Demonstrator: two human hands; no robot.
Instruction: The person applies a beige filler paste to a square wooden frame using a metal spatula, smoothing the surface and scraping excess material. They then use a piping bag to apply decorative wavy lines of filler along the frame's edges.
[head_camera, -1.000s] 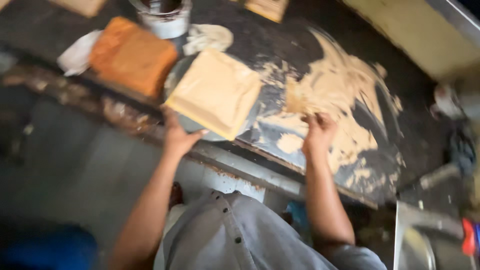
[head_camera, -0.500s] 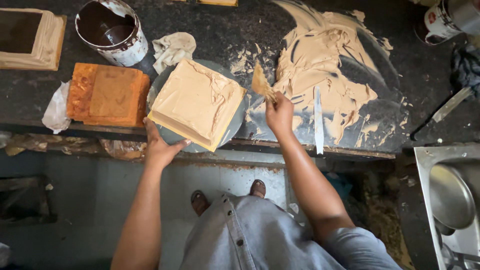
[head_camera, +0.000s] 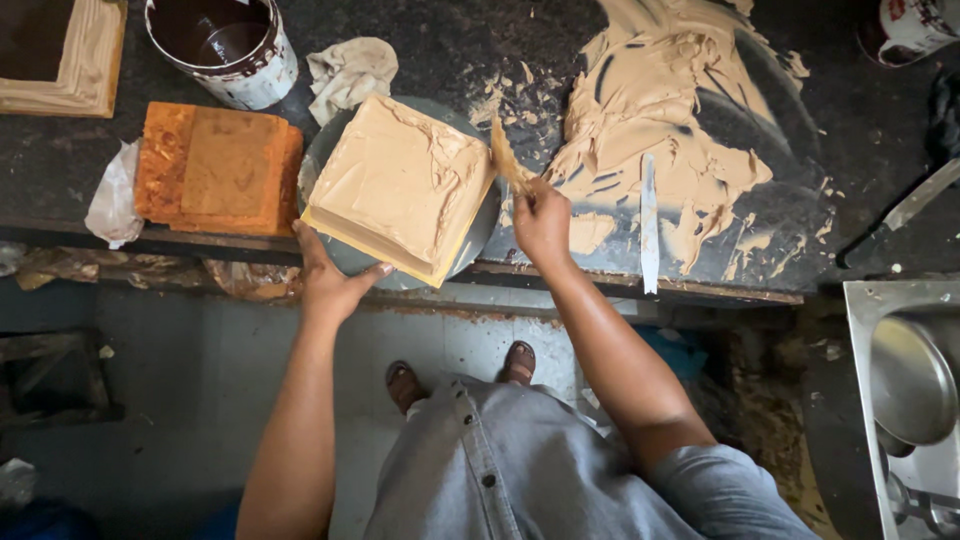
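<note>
I see the square cake coated in tan cream (head_camera: 400, 185) sitting on a round grey turntable (head_camera: 478, 235) at the front edge of the dark counter (head_camera: 470, 50). My right hand (head_camera: 541, 222) is closed around a flat scraper smeared with tan cream (head_camera: 507, 158), its blade standing against the cake's right side. My left hand (head_camera: 332, 280) is spread open, fingers and thumb touching the turntable's near rim just below the cake's front corner.

Just left of the cake lies a bare orange-brown sponge block (head_camera: 220, 168) on a scrap of white wrap. Behind it stands a white bucket of dark chocolate (head_camera: 225, 42), with a crumpled cloth (head_camera: 348, 68) beside it. To the right, a broad smear of tan cream (head_camera: 670, 120) covers the counter, and a long steel palette knife (head_camera: 648, 225) lies across it. A steel sink (head_camera: 900, 380) sits at far right.
</note>
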